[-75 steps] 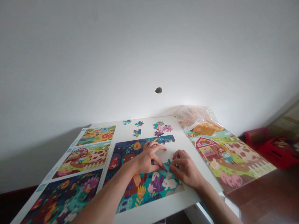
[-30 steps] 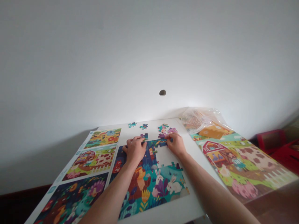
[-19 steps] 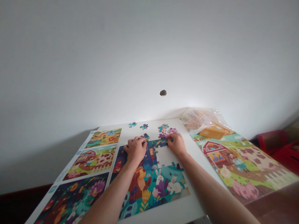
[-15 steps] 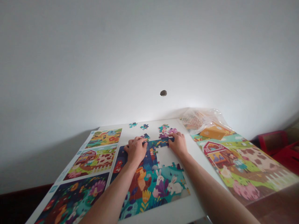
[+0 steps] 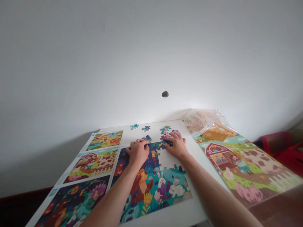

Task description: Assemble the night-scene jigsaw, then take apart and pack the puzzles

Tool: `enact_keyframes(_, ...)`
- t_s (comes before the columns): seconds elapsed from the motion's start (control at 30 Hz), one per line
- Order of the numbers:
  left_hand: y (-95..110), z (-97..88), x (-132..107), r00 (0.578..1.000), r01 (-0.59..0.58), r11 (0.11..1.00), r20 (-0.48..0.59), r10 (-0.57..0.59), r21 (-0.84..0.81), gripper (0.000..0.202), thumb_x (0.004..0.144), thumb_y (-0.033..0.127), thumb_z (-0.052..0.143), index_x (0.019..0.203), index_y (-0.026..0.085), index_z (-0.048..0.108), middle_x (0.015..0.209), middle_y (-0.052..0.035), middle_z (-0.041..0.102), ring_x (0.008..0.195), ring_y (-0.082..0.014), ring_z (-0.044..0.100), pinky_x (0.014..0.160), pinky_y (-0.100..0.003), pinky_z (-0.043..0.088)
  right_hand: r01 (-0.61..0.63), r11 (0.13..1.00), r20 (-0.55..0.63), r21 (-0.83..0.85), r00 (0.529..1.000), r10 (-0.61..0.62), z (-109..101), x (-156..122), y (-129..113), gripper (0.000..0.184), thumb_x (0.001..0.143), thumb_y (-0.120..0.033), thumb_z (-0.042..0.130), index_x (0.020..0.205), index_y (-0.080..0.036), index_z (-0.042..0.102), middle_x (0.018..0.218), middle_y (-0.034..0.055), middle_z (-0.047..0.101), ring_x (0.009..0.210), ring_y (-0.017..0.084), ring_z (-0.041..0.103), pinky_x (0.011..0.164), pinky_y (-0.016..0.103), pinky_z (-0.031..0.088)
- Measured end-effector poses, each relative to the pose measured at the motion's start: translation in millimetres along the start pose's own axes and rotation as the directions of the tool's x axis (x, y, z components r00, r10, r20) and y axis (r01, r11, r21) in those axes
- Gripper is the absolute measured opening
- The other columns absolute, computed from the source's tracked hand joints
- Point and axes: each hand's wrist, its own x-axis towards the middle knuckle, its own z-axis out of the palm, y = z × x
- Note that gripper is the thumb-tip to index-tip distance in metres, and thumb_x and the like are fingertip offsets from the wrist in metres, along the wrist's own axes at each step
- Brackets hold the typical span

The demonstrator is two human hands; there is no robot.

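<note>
A jigsaw puzzle [image 5: 143,195] with a night forest scene, rabbits and a brown animal lies on the white table in front of me. A gap [image 5: 169,159] in its upper right shows the white surface. My left hand [image 5: 138,152] rests with bent, spread fingers on the puzzle's upper left edge. At the upper right edge, beside the gap, my right hand [image 5: 177,146] has its fingers spread, thumb and fingertips touching the top row. Purple puzzle pieces [image 5: 175,131] lie partly hidden beyond my right fingers. A dark blue piece [image 5: 148,138] lies just past my left hand.
Loose puzzle pieces [image 5: 146,128] lie toward the wall [image 5: 94,63]. A picture sheet [image 5: 93,162] with several scenes lies at left. To the right are a farm puzzle [image 5: 248,170], a clear plastic bag [image 5: 196,121] and an orange box [image 5: 215,132]. Red objects [image 5: 276,143] stand farther right.
My right hand has shifted slightly left along the puzzle's top edge, its fingers spreading more. My left hand stays in place.
</note>
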Motion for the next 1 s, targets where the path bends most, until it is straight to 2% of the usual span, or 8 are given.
enact_keyframes(0.1, -0.7, 1.3, -0.3, 1.000, -0.003, 1.000, -0.004, 0.003, 0.006, 0.024, 0.083, 0.022, 0.053, 0.093, 0.031, 0.074, 0.110, -0.0054, 0.065, 0.103, -0.0292, 0.053, 0.086, -0.046, 0.037, -0.011, 1.000, 0.004, -0.001, 1.000, 0.011, 0.9, -0.5, -1.3, 0.030, 0.079, -0.037, 0.066, 0.109, -0.035, 0.070, 0.133, 0.0012, 0.055, 0.124, 0.030, 0.039, 0.101, 0.050, 0.029)
enact_keyframes(0.2, -1.4, 2.3, 0.0, 1.000, -0.004, 1.000, -0.003, 0.004, 0.009, 0.025, 0.083, 0.022, 0.053, 0.093, 0.031, 0.074, 0.110, -0.0049, 0.065, 0.103, -0.0290, 0.053, 0.086, -0.047, 0.037, -0.040, 0.999, -0.036, -0.002, 0.999, 0.040, -1.6, 0.1, -1.3, 0.024, 0.081, -0.036, 0.064, 0.104, -0.034, 0.071, 0.137, 0.0018, 0.052, 0.126, 0.030, 0.038, 0.100, 0.050, 0.030)
enact_keyframes(0.3, -1.2, 1.7, 0.1, 1.000, -0.006, 1.000, -0.004, 0.006, 0.002, 0.025, 0.083, 0.021, 0.053, 0.093, 0.031, 0.074, 0.111, -0.0050, 0.065, 0.103, -0.0289, 0.053, 0.086, -0.047, 0.036, -0.176, 0.984, -0.109, -0.019, 0.979, 0.173, -5.5, 2.0, 1.5, 0.029, 0.085, -0.040, 0.059, 0.112, -0.034, 0.069, 0.146, 0.0054, 0.041, 0.132, 0.034, 0.030, 0.100, 0.054, 0.028)
enact_keyframes(0.4, -0.2, 0.1, -0.2, 1.000, -0.005, 1.000, 0.005, 0.005, -0.007, 0.025, 0.084, 0.022, 0.053, 0.093, 0.031, 0.074, 0.111, -0.0054, 0.065, 0.104, -0.0287, 0.053, 0.086, -0.047, 0.036, -0.279, 0.959, -0.085, -0.045, 0.958, 0.274, -6.8, 3.6, 6.4, 0.034, 0.088, -0.044, 0.054, 0.117, -0.033, 0.067, 0.145, 0.0077, 0.043, 0.134, 0.036, 0.027, 0.101, 0.058, 0.023)
enact_keyframes(0.57, 0.1, 0.0, -0.1, 1.000, 0.010, 1.000, 0.007, -0.010, 0.000, 0.025, 0.083, 0.021, 0.054, 0.094, 0.031, 0.074, 0.110, -0.0048, 0.065, 0.104, -0.0281, 0.053, 0.087, -0.046, 0.036, -0.274, 0.961, -0.078, -0.046, 0.960, 0.270, -5.2, 3.2, 10.4, 0.026, 0.088, -0.041, 0.053, 0.106, -0.031, 0.070, 0.132, 0.0041, 0.055, 0.126, 0.030, 0.035, 0.099, 0.049, 0.025)
enact_keyframes(0.8, -1.0, 1.5, -0.1, 1.000, 0.000, 1.000, -0.004, 0.000, 0.006, 0.025, 0.083, 0.021, 0.054, 0.094, 0.032, 0.074, 0.110, -0.0040, 0.066, 0.102, -0.0282, 0.054, 0.085, -0.046, 0.036, -0.282, 0.958, -0.078, -0.046, 0.958, 0.278, -10.3, 2.7, 7.4, 0.019, 0.087, -0.036, 0.055, 0.092, -0.028, 0.072, 0.118, 0.0045, 0.060, 0.113, 0.028, 0.043, 0.094, 0.045, 0.029)
enact_keyframes(0.9, -1.6, 1.8, 0.1, 1.000, -0.006, 1.000, -0.007, 0.006, 0.004, 0.025, 0.083, 0.021, 0.053, 0.094, 0.032, 0.074, 0.110, -0.0040, 0.066, 0.102, -0.0284, 0.054, 0.084, -0.047, 0.036, -0.291, 0.954, -0.112, -0.066, 0.953, 0.283, -10.0, 2.8, 7.1, 0.024, 0.087, -0.037, 0.055, 0.104, -0.030, 0.070, 0.130, 0.0062, 0.054, 0.119, 0.030, 0.041, 0.094, 0.045, 0.031)
enact_keyframes(1.0, -2.5, 2.9, 0.6, 1.000, -0.012, 1.000, -0.016, 0.012, 0.002, 0.025, 0.083, 0.021, 0.053, 0.093, 0.031, 0.074, 0.110, -0.0042, 0.066, 0.102, -0.0287, 0.054, 0.085, -0.047, 0.036, -0.275, 0.956, -0.096, -0.103, 0.959, 0.266, -6.5, 3.5, 9.2, 0.033, 0.089, -0.037, 0.052, 0.120, -0.035, 0.064, 0.144, 0.0037, 0.044, 0.130, 0.032, 0.031, 0.098, 0.048, 0.028)
